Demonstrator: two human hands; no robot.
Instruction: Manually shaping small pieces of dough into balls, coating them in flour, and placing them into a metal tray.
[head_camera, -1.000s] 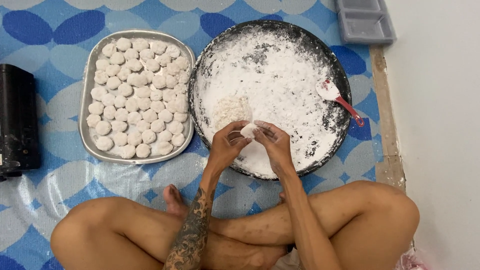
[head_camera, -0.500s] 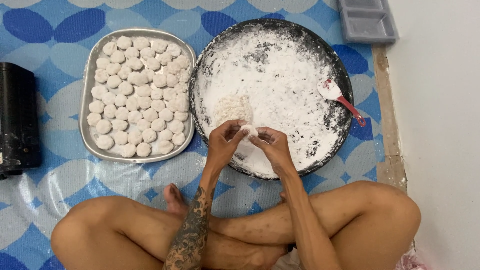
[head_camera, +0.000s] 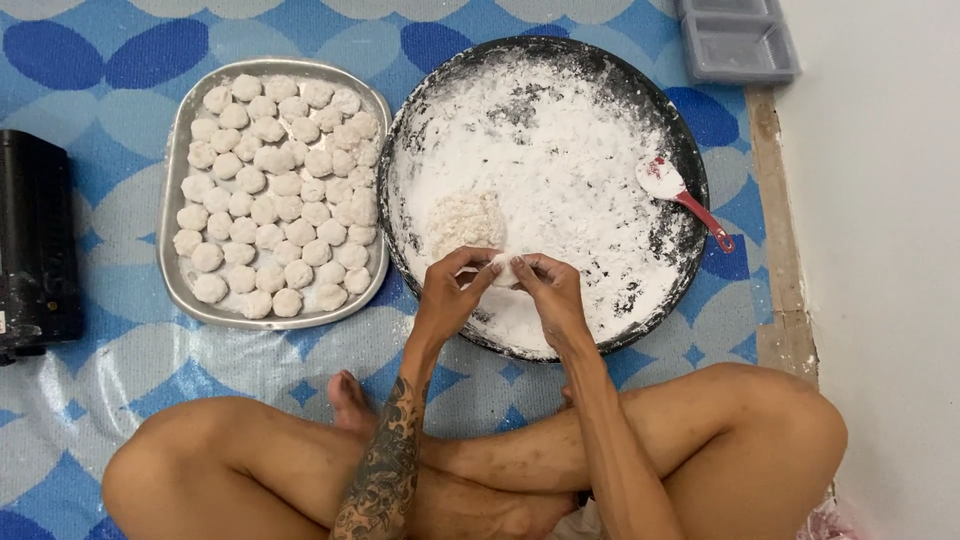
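Both hands meet over the near edge of the large round black pan dusted with white flour (head_camera: 640, 110). The left hand (head_camera: 448, 295) and the right hand (head_camera: 550, 292) pinch a small white lump of dough (head_camera: 505, 270) between their fingertips, thumbs and forefingers closed on it from either side. The lump hangs just above the floured pan floor, near the pan's front rim.

Just beyond the hands, inside the pan, lies a small mound of coarse off-white crumbly filling (head_camera: 465, 220). At the pan's right side a spoon with a white bowl and red handle (head_camera: 683, 198) rests on the flour, its handle reaching over the rim.

To the left of the pan, just beside it, sits a rounded rectangular metal tray (head_camera: 172, 270) packed with rows of small round white dough balls (head_camera: 270, 190). Farther left stands a black cylindrical object (head_camera: 35, 240), partly cut off by the frame. At the top right, 2 grey plastic rectangular trays (head_camera: 735, 40) lie at the edge of the blue patterned floor mat (head_camera: 90, 70). The person's crossed bare legs fill the bottom of the view.
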